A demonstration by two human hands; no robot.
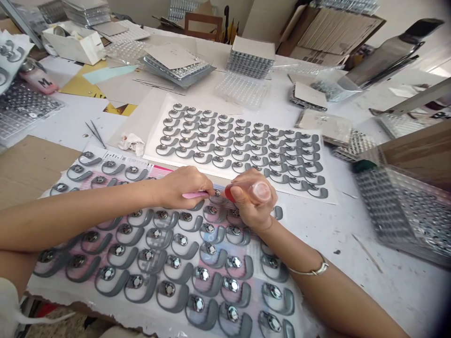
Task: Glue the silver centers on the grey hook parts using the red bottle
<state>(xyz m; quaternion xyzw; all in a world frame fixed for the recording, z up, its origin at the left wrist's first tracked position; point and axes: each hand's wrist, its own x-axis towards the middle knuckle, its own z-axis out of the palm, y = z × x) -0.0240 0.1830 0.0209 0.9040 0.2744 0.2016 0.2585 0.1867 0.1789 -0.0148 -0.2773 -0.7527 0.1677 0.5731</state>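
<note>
The left hand (183, 188) grips a pink stick (193, 195), its tip pointing toward 3 o'clock and reaching a grey hook-shaped piece (215, 199) partly hidden beneath the hands. The right hand (252, 199) closes around a clear plastic bottle (260, 191), held tilted, its red tip (229, 193) at 9 o'clock, just beside the stick's end (contents cannot be determined). Rows of matching pieces (141, 288), each set with a round metal disc (198, 303), lie flat on a paper sheet (63, 291) under both hands.
</note>
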